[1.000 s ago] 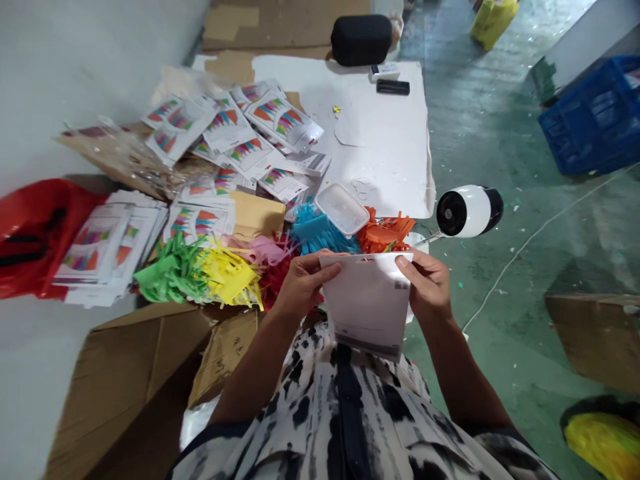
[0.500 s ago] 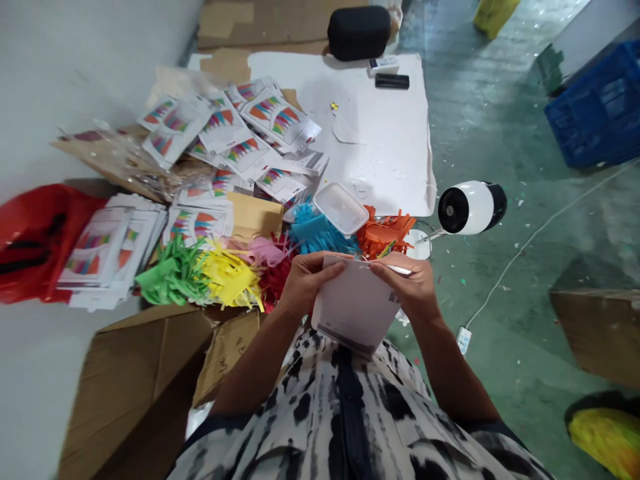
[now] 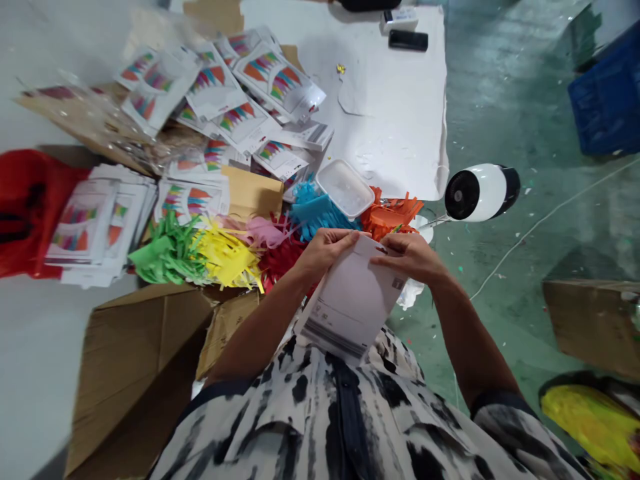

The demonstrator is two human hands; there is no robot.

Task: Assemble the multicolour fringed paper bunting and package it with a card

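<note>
Close to my body, a white printed card packet tilts with its back side up, showing small text and a grey striped band. My left hand pinches its upper left corner between thumb and fingers. At the upper right edge, my right hand is closed on the same packet, thumb on top. Just beyond my hands lie bundles of blue tissue tassels and orange tissue tassels. A clear plastic tray rests by them. Red tassels are partly hidden behind my left arm.
Packaged cards with colourful tassel pictures are heaped at the back left, beside a stack of cards. Green and yellow tassels lie left. An open cardboard box stands below; a black-and-white fan-like device is right.
The packet's back has turned more towards me, and its striped lower band shows more. My right hand has shifted its grip along the top edge. The camera view has moved.
</note>
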